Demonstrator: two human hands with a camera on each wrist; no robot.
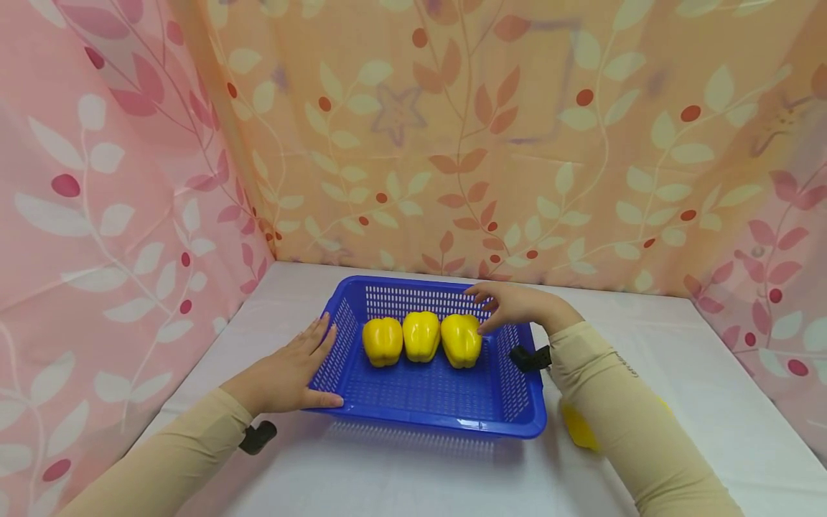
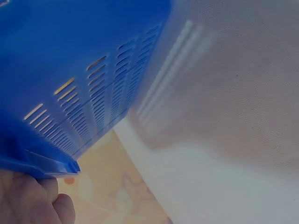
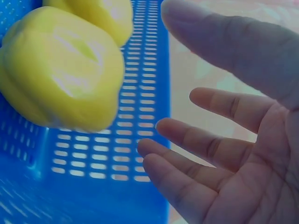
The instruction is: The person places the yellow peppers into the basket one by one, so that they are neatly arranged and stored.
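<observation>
Fingers [image 1: 312, 335] of the left hand [image 1: 282, 375] are resting straight on the basket [image 1: 420, 395], which is sitting near the desk's [image 1: 388, 488] far edge and risking sliding if pushed; the right hand [image 1: 520, 305], relaxed and empty, is risking rolling the nearest yellow pepper [image 1: 461, 341] inside by brushing it.
</observation>
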